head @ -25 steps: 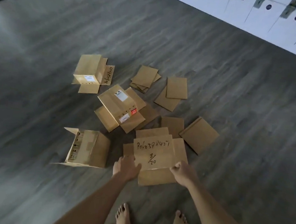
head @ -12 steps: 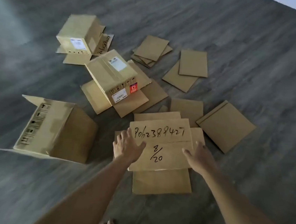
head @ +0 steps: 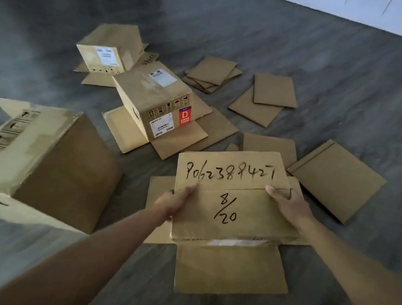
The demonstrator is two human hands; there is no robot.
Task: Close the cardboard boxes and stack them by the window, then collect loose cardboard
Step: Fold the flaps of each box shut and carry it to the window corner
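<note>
Barely begun: both hands, the left hand (head: 173,203) and right hand (head: 289,203), clasp the sides of the handwritten box (head: 233,198) on the floor (head: 328,66), while three other boxes (head: 150,102) and loose cardboard sheets (head: 273,90) beyond them lie unstacked, flaps splayed.

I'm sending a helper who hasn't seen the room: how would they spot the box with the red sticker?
On the grey floor lies a scatter of cardboard. Three boxes stand along its left side; take the middle box, flaps splayed flat around it. Only it has a red sticker with a white D.
</note>
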